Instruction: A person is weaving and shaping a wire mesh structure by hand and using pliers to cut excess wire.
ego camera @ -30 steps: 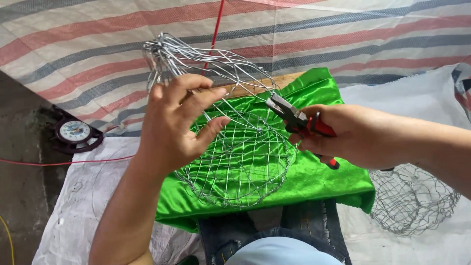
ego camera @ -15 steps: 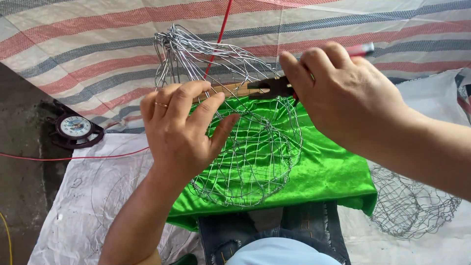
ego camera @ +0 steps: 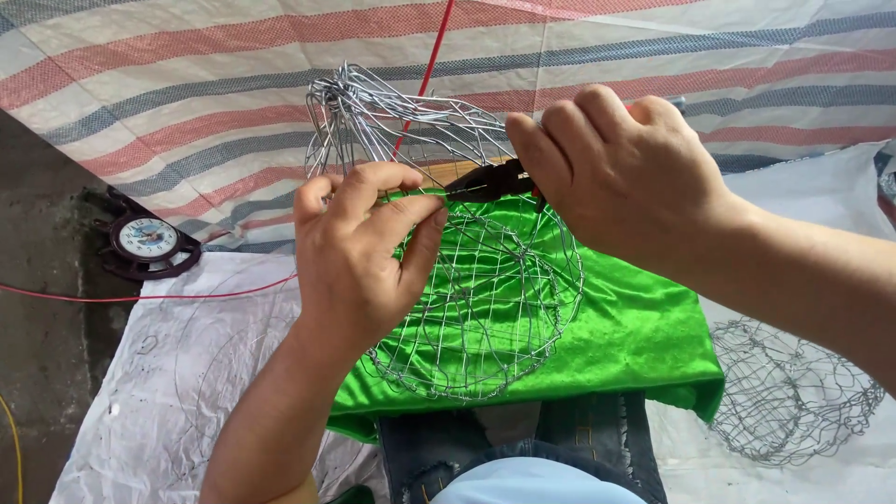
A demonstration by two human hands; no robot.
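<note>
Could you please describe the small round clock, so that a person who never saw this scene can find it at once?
Start at the green cloth across the person's lap, where the left hand holds a wire basket. Look left from it, to the dark ground beside the striped tarp. There sits the clock: a white dial in a black frame, the only round solid thing among wire.

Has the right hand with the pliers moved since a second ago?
Yes. The right hand rose from beside the green cloth up to the wire basket's top.
</note>
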